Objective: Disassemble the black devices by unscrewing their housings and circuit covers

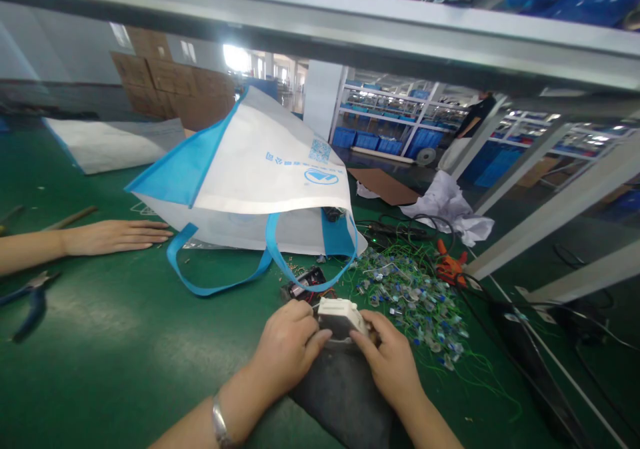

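In the head view, a small white plastic housing [338, 308] with a dark face is held between my two hands. My left hand [287, 342] closes on its left side, thumb against the lower edge. On the opposite side my right hand [393, 356] grips it with bent fingers, thumb at the front. What the fingers cover at the back is hidden. Just behind the housing lies a dark part with red wires [313, 281]. Below my hands is a dark grey cloth or pad [345, 396].
A white and blue bag [240, 176] lies ahead, its handles toward me. Right of my hands spreads a heap of small clear-blue parts with green wires [415, 296]. Beyond it are an orange clamp [450, 262] and cables. Another person's hand [115, 237] rests left, near blue-handled pliers [33, 302].
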{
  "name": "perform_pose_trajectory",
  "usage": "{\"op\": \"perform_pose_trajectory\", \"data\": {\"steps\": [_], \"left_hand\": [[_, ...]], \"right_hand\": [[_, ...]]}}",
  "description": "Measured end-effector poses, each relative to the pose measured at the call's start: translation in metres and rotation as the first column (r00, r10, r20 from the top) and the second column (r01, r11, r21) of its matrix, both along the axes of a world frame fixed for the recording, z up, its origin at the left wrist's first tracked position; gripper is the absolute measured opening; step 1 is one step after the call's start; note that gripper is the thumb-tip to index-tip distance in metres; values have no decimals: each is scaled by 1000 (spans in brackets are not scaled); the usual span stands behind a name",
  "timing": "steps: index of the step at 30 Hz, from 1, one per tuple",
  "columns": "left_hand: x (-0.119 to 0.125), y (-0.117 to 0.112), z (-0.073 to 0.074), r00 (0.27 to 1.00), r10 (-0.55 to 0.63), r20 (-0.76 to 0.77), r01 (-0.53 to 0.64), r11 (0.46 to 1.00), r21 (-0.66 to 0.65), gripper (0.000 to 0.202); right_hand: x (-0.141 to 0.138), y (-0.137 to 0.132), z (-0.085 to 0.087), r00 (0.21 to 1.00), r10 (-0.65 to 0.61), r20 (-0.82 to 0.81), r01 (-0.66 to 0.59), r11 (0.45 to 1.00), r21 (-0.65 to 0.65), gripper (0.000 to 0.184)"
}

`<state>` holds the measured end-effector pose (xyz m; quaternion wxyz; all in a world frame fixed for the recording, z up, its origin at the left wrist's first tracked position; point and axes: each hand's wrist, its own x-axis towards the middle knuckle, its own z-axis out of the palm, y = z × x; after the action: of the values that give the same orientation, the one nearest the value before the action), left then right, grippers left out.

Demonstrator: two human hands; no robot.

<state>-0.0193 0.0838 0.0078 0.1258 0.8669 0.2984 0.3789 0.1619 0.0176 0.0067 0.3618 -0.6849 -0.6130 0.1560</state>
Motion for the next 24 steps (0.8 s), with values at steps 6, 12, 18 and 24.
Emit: {"op": "perform_pose_trajectory", "data": {"steps": [6,12,18,24], "left_hand": [[6,3,-4,1000,16,-11,-17,997,-70,20],[1,4,3,989,78,-123,-101,975,-198,19],[-1,8,4,986,-68,-150,25,962,-270,18],[-1,-1,1,969,-121,-216,101,990,-101,25]], "right_hand": [[-1,4,-3,885,34,-464,-93,990,-105,44],[-4,4,12,791,33,-611,-178,968,-179,38],[-4,2,11,681,-53,-730,-108,979,-172,37],[-2,6,3,440,-133,-888,8,990,-144,42]]}}
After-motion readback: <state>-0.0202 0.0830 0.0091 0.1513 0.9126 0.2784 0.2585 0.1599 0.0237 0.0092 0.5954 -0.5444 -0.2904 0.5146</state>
